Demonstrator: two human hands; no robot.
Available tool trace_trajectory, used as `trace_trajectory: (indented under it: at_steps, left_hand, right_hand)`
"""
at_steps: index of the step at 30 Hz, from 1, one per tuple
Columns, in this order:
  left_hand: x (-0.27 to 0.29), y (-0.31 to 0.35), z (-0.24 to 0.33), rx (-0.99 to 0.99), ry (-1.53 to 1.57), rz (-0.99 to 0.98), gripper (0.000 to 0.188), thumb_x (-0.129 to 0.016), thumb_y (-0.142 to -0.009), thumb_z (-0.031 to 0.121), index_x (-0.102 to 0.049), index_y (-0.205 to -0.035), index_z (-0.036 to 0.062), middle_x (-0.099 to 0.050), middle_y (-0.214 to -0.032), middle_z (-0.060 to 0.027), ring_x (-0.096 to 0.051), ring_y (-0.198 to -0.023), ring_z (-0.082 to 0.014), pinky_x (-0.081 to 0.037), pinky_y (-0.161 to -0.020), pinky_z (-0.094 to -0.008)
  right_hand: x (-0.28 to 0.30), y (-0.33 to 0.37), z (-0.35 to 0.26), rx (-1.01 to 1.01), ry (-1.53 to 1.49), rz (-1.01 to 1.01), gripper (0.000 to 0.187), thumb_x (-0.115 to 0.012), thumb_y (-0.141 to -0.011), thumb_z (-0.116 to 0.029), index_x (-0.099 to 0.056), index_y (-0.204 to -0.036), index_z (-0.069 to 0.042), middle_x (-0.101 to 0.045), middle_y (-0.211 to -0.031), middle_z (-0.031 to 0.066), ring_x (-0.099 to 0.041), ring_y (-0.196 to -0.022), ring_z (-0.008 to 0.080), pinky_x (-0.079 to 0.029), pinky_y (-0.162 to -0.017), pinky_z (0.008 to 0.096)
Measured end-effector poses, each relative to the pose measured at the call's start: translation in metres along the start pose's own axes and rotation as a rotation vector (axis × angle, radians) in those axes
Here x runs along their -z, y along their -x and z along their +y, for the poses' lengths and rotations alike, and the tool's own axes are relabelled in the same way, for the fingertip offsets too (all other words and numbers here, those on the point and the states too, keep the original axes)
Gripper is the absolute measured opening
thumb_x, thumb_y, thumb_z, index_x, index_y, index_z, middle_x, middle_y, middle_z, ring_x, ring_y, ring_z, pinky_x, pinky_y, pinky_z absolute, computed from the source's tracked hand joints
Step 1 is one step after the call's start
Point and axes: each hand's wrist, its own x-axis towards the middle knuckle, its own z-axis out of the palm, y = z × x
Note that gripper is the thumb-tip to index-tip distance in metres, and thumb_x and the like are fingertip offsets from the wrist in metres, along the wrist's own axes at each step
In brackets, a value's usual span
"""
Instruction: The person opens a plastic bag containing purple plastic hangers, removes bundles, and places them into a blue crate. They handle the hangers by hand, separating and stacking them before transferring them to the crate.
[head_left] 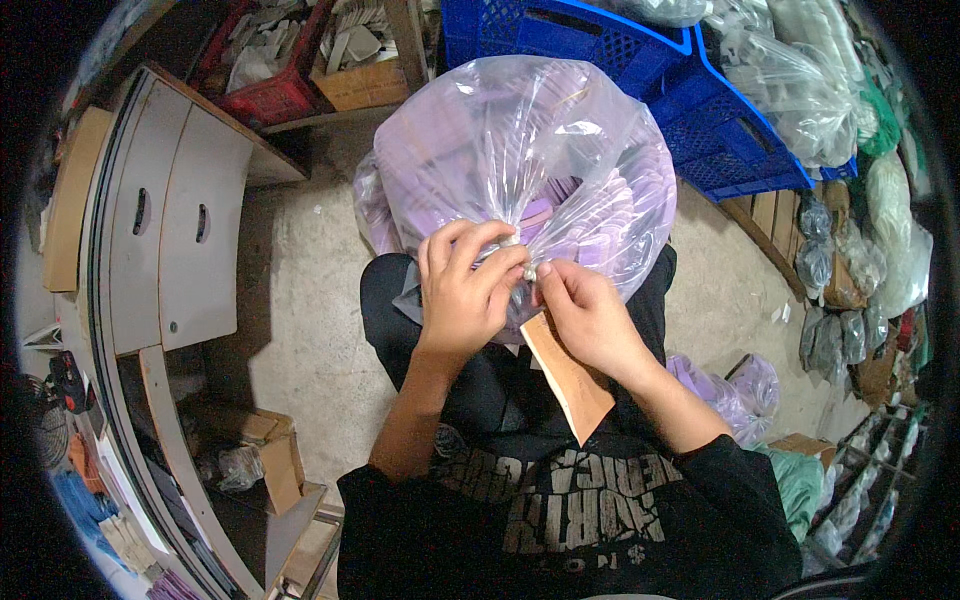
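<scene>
A large clear plastic bag [520,110] full of light purple flat pieces [630,210] stands between my knees, its neck gathered and twisted toward me. The fingers of my left hand [465,285] are closed around the left side of this gathered neck. Thumb and forefinger of my right hand [590,315] pinch the neck's twisted end, close to my left fingertips. A brown strip of card [568,385] sticks out below my right hand, toward my chest. Whether that hand grips the card or it hangs from the bag is hidden.
On the left stands a grey cabinet [180,215] with an open cardboard box [282,470] below. Blue plastic crates [730,130] are at the back right, a red crate [275,95] at the back left. More purple-filled bags [725,395] lie on the floor to the right.
</scene>
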Motion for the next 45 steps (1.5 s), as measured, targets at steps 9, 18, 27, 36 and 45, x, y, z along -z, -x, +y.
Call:
trace_trajectory:
  at_steps: [9, 18, 27, 36, 45]
  left_hand:
    - [-0.003, -0.011, 0.001, 0.061, 0.01, -0.06, 0.016, -0.072, -0.08, 0.008, -0.073, -0.097, 0.0098, -0.068, -0.112, -0.0032, -0.056, -0.114, -0.0309, -0.039, -0.1, -0.0444]
    - [0.01, -0.02, 0.014, 0.266, 0.089, -0.032, 0.01, -0.071, -0.085, 0.009, -0.073, -0.094, 0.0074, -0.064, -0.102, -0.0084, -0.06, -0.103, -0.0318, -0.043, -0.091, -0.0449]
    - [0.041, -0.028, 0.006, 0.934, 0.477, -0.356, 0.035, -0.062, -0.104, 0.032, -0.071, -0.091, 0.0008, -0.069, -0.078, -0.0087, -0.067, -0.067, -0.0211, -0.053, -0.064, -0.0357]
    - [-0.001, -0.026, 0.008, 0.917, 1.015, -0.16, 0.037, -0.067, -0.103, 0.041, -0.063, -0.092, 0.0053, -0.061, -0.075, 0.0022, -0.051, -0.06, -0.0033, -0.038, -0.051, -0.0204]
    - [-0.005, -0.014, 0.006, 0.968, 1.33, 0.007, 0.026, -0.063, -0.106, 0.031, -0.066, -0.113, 0.0062, -0.055, -0.08, 0.0064, -0.049, -0.068, -0.0034, -0.041, -0.062, -0.0205]
  right_hand:
    - [0.026, -0.006, -0.008, 0.617, 1.01, 0.028, 0.039, -0.065, -0.086, -0.017, -0.058, -0.124, -0.011, -0.058, -0.103, 0.0083, -0.069, -0.06, 0.0224, -0.055, -0.047, 0.0349]
    - [0.036, -0.023, -0.011, 0.809, 1.185, 0.044, 0.025, -0.063, -0.086, -0.021, -0.06, -0.109, -0.012, -0.058, -0.093, 0.004, -0.068, -0.061, 0.0189, -0.056, -0.047, 0.0319]
    - [0.046, -0.023, -0.021, 0.938, 1.265, 0.094, 0.025, -0.063, -0.084, -0.025, -0.062, -0.107, -0.014, -0.055, -0.088, 0.0014, -0.064, -0.059, 0.015, -0.052, -0.045, 0.029]
    - [0.041, -0.024, -0.022, 0.989, 1.276, 0.123, 0.022, -0.064, -0.082, -0.026, -0.063, -0.102, -0.016, -0.053, -0.085, -0.0005, -0.06, -0.059, 0.0127, -0.049, -0.045, 0.0262]
    - [0.012, -0.019, -0.012, 0.721, 0.948, 0.194, 0.025, -0.069, -0.084, -0.023, -0.062, -0.105, -0.013, -0.057, -0.089, 0.002, -0.066, -0.06, 0.0186, -0.055, -0.048, 0.0338]
